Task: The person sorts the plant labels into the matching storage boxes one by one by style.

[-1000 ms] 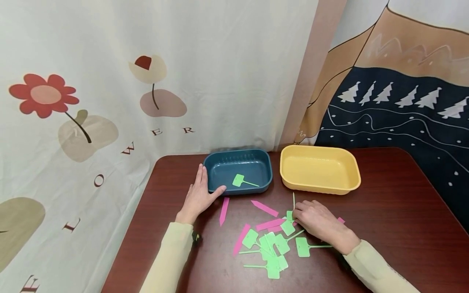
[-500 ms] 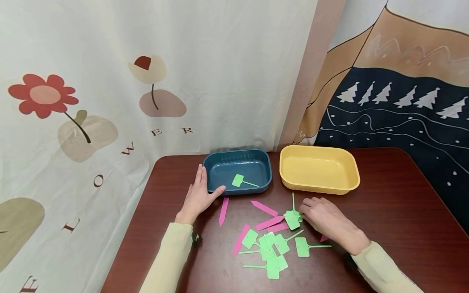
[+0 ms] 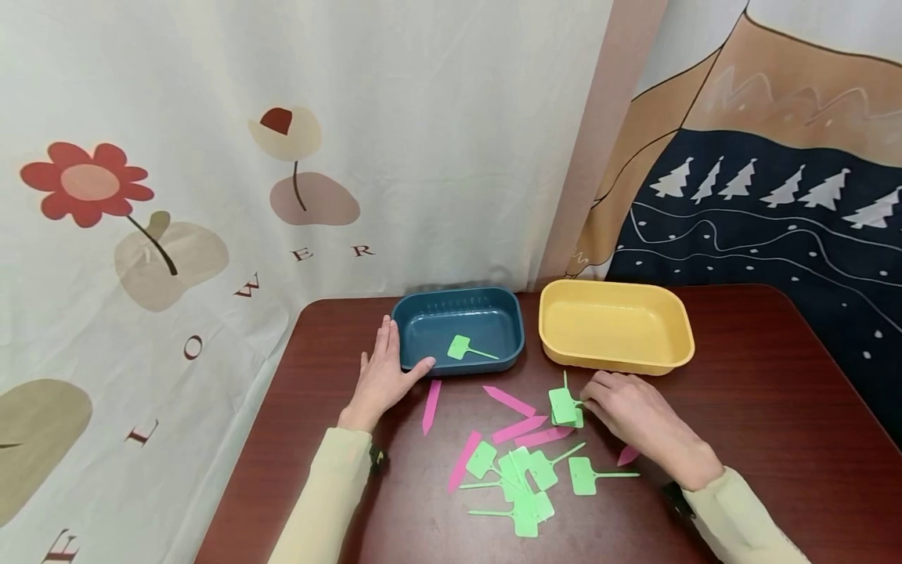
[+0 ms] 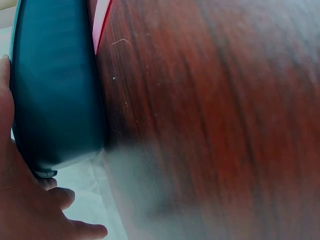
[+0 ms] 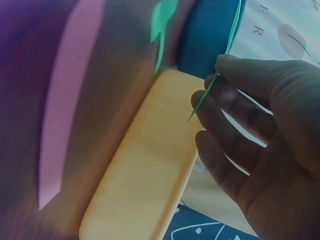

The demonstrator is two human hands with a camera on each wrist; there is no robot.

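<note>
My right hand [image 3: 644, 423] pinches the thin stem of a green T-shaped plant label [image 3: 562, 405] between thumb and fingertips. In the right wrist view that plant label [image 5: 233, 30] stands edge-on. Below it in the head view, another green label overlaps the spot, its stem pointing toward the trays. My left hand [image 3: 381, 381] rests against the near left corner of the blue tray [image 3: 423, 333], fingers straight along its side and thumb on the front rim. One green label [image 3: 459, 347] lies inside that tray. Only part of the left hand [image 4: 25, 200] shows in the left wrist view.
A yellow tray [image 3: 613, 325] stands right of the blue one. Several green labels [image 3: 524, 513] lie overlapping at the table's [image 3: 761, 392] near middle. Several pink pointed labels [image 3: 431, 407] are scattered between them and the trays. Patterned curtains [image 3: 437, 157] hang behind the table.
My right hand has drawn slightly to the right and away from the labels, pinching a green label that now sits higher and more apart from the pink ones. The left hand stays put.
</note>
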